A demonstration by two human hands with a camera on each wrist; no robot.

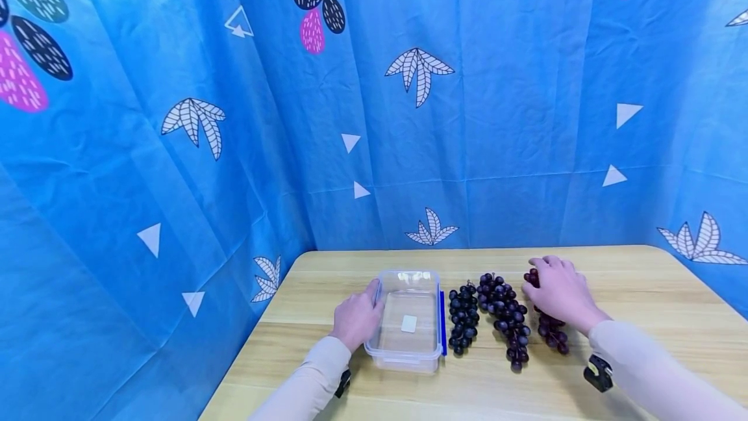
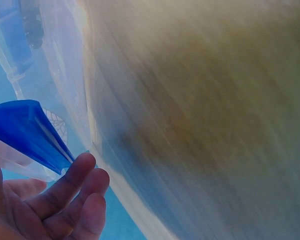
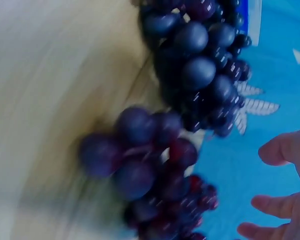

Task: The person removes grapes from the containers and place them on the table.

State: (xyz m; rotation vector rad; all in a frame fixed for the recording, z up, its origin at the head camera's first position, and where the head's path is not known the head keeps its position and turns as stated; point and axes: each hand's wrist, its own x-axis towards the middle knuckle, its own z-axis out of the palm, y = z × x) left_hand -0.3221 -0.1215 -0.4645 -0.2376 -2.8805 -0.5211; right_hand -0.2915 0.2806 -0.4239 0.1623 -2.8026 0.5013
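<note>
A clear plastic food container (image 1: pixel 403 364) stands on the table without a lid on top, a blue latch strip (image 1: pixel 443 323) along its right side. My left hand (image 1: pixel 358 317) is at its left wall; in the left wrist view, loosely bent fingers lie beside a blue latch flap (image 2: pixel 32 132). To the container's right lie a dark grape bunch (image 1: pixel 463 318), a longer bunch (image 1: pixel 508 323) and a reddish one (image 1: pixel 551 332). Over the reddish bunch hovers my right hand (image 1: pixel 561 294), hiding its middle. The right wrist view shows those fingers spread, apart from the grapes (image 3: pixel 135 177).
The wooden table (image 1: pixel 660 317) has rounded far corners. A blue patterned cloth (image 1: pixel 502 115) hangs behind it and along its left. Each wrist carries a black strap device (image 1: pixel 598 373).
</note>
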